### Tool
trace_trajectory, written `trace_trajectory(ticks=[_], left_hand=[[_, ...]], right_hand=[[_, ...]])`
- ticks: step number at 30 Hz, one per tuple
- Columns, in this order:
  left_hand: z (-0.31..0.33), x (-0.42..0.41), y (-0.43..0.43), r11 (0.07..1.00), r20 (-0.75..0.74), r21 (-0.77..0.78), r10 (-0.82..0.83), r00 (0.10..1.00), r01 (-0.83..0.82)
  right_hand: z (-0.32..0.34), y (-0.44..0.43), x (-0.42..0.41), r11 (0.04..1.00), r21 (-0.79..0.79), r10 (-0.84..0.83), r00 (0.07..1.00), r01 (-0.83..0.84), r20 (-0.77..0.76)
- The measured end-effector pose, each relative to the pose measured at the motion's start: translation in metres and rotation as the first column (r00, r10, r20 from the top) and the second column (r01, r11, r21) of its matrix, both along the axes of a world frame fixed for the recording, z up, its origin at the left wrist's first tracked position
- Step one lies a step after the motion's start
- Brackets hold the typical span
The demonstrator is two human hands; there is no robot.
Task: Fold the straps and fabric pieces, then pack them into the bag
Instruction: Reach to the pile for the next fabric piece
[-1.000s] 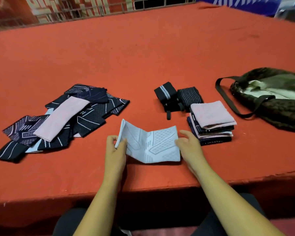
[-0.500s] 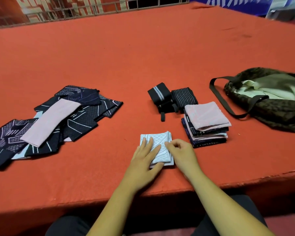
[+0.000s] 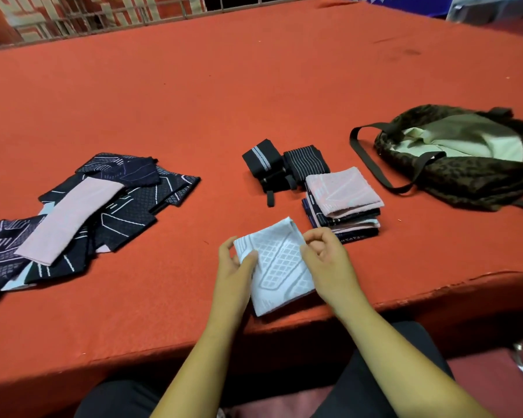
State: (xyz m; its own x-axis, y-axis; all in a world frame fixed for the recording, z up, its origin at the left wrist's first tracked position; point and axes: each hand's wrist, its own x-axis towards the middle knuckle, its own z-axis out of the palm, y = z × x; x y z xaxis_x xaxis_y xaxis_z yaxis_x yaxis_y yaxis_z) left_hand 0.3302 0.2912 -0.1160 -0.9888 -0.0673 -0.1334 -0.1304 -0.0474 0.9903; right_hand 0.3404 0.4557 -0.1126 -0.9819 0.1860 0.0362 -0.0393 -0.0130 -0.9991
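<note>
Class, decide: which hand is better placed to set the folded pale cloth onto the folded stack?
Right. The right hand holds the cloth at its right edge, next to the stack. The left hand grips the far edge and would likely have to cross over.

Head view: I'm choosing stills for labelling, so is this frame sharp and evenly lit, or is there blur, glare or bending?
Head view: the light is dim, warm and even, with no glare; a soft shadow lies under the pale folded piece; wide-angle bending bows the far edge of the table; the bag and the far railing look slightly smeared.
</note>
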Motion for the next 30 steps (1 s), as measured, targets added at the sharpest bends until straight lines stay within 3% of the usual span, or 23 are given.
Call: trace_trajectory(ticks=[9,14,21,26,30], left_hand=[[-0.014,0.000,0.081,0.956,0.116,-0.130,-0.250,0.961,0.264],[-0.009,-0.010,0.109,0.917,0.092,-0.285,-0.263,0.960,0.279],[-0.019,-0.008,0.117,0.697,-0.130,-0.706,-0.303,0.944,0.127],[-0.009,-0.022,0.086,0.693,-0.107,-0.707,-0.299,0.948,0.139],[0.013,-0.042,0.020,0.683,-0.088,-0.726,-0.203,0.975,0.077]], right_hand=[[-0.005,0.088,0.023,0.901,0.354,-0.311,0.943,0.252,0.120],[-0.008,0.112,0.020,0.795,0.523,-0.420,0.901,0.307,0.110],[-0.010,0.110,0.020,0.666,0.700,-0.376,0.926,0.258,0.017],[0.006,0.106,0.015,0.550,0.782,-0.344,0.933,0.292,-0.106],[0.036,0.061,-0.001,0.652,0.707,-0.256,0.957,0.273,-0.133]])
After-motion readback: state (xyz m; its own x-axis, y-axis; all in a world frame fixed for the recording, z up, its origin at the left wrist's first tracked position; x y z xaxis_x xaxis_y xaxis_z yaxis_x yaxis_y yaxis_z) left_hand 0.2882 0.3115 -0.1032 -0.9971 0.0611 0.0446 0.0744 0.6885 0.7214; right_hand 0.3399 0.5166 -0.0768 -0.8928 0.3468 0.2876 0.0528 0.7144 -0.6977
